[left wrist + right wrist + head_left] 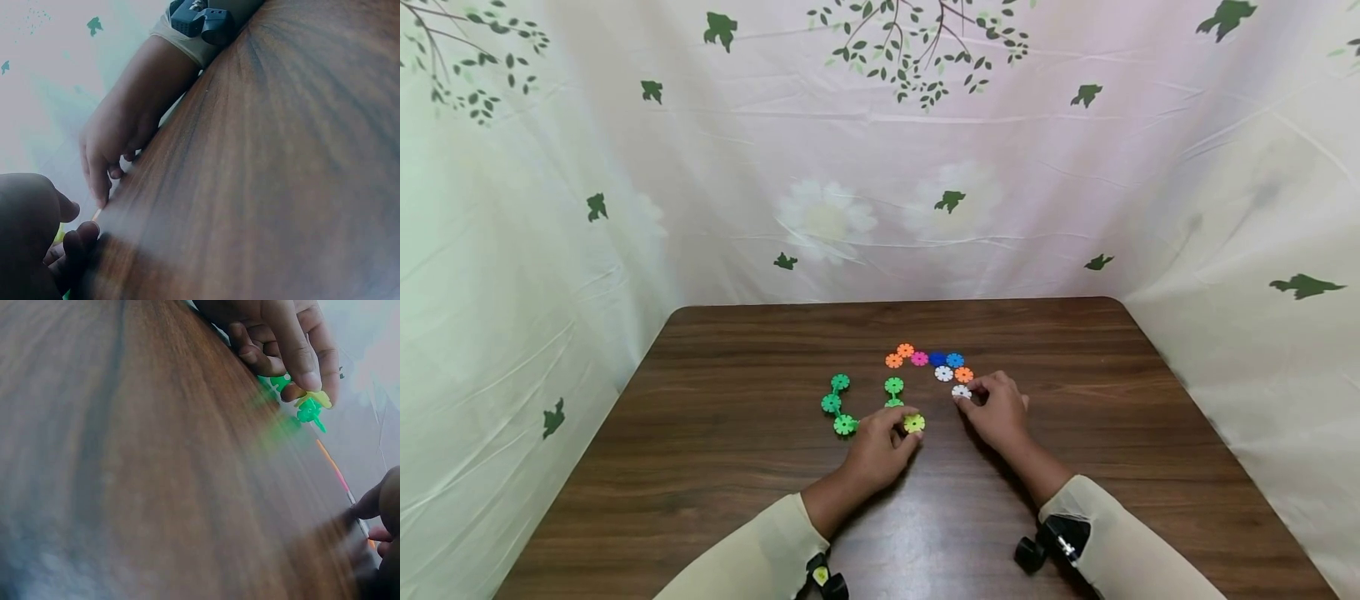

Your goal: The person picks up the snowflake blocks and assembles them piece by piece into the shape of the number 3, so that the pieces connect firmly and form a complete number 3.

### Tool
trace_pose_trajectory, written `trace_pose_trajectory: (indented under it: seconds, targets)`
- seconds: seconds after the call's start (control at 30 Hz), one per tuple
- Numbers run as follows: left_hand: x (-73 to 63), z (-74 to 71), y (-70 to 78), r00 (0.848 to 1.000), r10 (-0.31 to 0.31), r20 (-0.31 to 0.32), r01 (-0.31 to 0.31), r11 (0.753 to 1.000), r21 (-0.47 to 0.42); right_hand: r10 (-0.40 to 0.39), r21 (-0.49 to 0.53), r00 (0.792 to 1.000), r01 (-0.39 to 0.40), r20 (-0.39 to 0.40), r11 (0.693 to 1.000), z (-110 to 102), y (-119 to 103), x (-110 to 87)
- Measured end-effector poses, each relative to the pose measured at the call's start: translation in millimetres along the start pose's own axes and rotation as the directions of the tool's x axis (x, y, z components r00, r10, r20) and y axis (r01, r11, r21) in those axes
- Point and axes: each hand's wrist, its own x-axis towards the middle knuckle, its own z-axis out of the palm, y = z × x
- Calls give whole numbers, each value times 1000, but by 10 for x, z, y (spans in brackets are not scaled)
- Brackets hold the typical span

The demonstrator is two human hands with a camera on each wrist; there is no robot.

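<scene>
My left hand pinches a yellow notched building disc between thumb and fingers. The right wrist view shows this yellow disc raised above the table, close to a green disc. Green discs curve in a chain left of the hand, and light green ones rise just beyond it; the hand hides part of them. My right hand has thumb and forefinger on the edges of a white disc, low at the tabletop.
Flat on the wooden table beyond the hands lies a row of orange, pink, blue and white discs. A leaf-printed cloth hangs along the table's back and sides.
</scene>
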Motion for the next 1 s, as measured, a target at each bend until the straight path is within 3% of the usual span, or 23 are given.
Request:
trace_pose_trajectory:
  seconds: [0.2, 0.63, 1.0]
  targets:
    - [-5, -8, -2, 1000, 1, 2, -1, 1000, 0, 9, 19, 999, -10, 38, 1000, -11, -6, 3]
    - [-1, -9, 10, 1000, -4, 2, 4, 1000, -5, -16, 155, 1000, 17, -6, 988, 3, -4, 12]
    - [2, -11, 24, 1000, -13, 1, 13, 1000, 6, -58, 134, 997, 50, 59, 990, -5, -14, -2]
